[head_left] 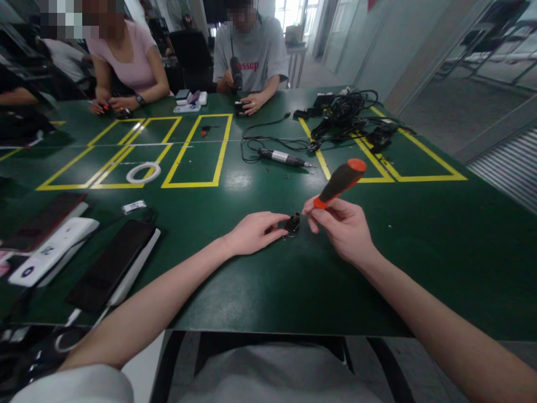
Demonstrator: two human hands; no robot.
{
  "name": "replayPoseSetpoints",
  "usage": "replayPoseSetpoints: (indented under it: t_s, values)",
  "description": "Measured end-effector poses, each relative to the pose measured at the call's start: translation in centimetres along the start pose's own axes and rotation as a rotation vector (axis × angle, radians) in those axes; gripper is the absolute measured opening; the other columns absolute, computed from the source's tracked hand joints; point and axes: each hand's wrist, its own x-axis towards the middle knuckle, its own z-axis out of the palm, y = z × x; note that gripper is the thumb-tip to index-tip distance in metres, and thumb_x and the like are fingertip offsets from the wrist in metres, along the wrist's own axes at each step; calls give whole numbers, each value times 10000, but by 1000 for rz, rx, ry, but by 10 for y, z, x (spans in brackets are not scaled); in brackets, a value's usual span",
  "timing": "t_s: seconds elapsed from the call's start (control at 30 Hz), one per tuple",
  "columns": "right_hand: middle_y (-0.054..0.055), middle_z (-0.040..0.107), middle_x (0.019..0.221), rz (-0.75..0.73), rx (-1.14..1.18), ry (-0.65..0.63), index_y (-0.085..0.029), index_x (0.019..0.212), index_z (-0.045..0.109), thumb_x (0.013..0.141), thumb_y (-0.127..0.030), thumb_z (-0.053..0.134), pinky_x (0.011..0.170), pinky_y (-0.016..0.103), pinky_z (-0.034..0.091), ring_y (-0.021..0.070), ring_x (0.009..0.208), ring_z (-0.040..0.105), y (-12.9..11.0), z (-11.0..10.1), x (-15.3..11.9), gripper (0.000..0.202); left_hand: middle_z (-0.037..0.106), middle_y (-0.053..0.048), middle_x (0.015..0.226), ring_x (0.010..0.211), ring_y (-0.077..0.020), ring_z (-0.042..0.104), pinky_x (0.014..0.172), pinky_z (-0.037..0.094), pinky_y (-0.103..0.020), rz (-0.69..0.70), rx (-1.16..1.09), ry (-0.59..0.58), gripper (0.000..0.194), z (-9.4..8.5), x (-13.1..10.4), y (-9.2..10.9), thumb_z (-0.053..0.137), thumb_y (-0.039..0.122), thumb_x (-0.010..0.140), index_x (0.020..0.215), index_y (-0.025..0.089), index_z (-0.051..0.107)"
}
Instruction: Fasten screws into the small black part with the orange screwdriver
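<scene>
On the green table [260, 296] stands a small black part [292, 223] with a round base and a narrower upright neck. My left hand [258, 232] pinches it from the left, thumb and forefinger on either side of its base. Just to the right, my right hand [344, 226] holds a screwdriver [340, 183] with a black and orange handle. The handle tilts up to the right, and its shaft is mostly hidden by my fingers. Tiny bits lie beside the black part.
An electric screwdriver [285, 158] with a cord lies beyond my hands. Tangled black cables [348, 115] are heaped at the back right. Phones and a white power bank [52, 252] lie at left, near a white ring [143, 173]. Two people work across the table.
</scene>
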Motion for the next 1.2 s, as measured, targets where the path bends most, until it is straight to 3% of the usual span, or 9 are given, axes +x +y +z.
replayPoseSetpoints:
  t_s: [0.17,0.4,0.57,0.67,0.8,0.9,1.03,1.2]
  values:
    - [15,749,780,20,94,-31,-230,931,756,798,-507,862,549,282,526,126,558,605,1,1,-1,324,673,-6,831,724,-138,578,721,435,-262,-14,2,5,357,1,0,0,595,342,1035,1346,172,639]
    - [25,747,758,37,19,26,-205,744,747,716,-432,933,533,265,507,117,561,585,4,0,0,295,668,1,814,721,-140,576,719,432,-262,-17,-1,1,347,0,1,-1,592,352,1034,1336,189,644]
    - [15,738,746,77,117,-26,-220,854,797,784,-492,875,536,278,503,110,527,571,1,2,0,292,671,-3,821,716,-139,568,724,432,-264,-28,-7,0,368,-1,1,0,586,358,1035,1353,179,635]
    - [8,753,754,72,157,-28,-233,920,772,750,-461,908,531,270,510,124,550,598,0,3,0,315,670,-3,814,716,-141,567,730,435,-267,-28,-5,-2,370,0,1,0,581,367,1036,1345,172,640]
    - [13,746,711,45,84,25,-209,726,720,711,-430,933,506,259,487,113,518,566,2,3,1,308,669,1,807,715,-142,568,732,435,-268,-33,-14,3,370,0,1,-1,584,372,1035,1345,179,642]
    - [18,741,750,20,42,34,-201,685,744,686,-396,946,516,255,479,100,534,555,4,1,2,281,662,5,798,710,-140,565,722,425,-265,-33,-18,-1,361,-1,1,0,589,358,1034,1341,177,647]
    - [-1,721,687,63,52,51,-208,820,774,707,-369,931,480,257,466,103,495,541,6,2,2,251,650,8,784,696,-137,554,696,407,-259,-34,-24,-1,361,-2,2,0,593,347,1033,1340,166,648]
    - [19,759,794,59,133,-57,-221,1000,736,836,-447,825,505,277,509,115,512,589,3,3,2,294,660,6,804,682,-126,543,686,401,-248,-32,-21,-1,365,-2,2,0,594,346,1031,1349,173,642]
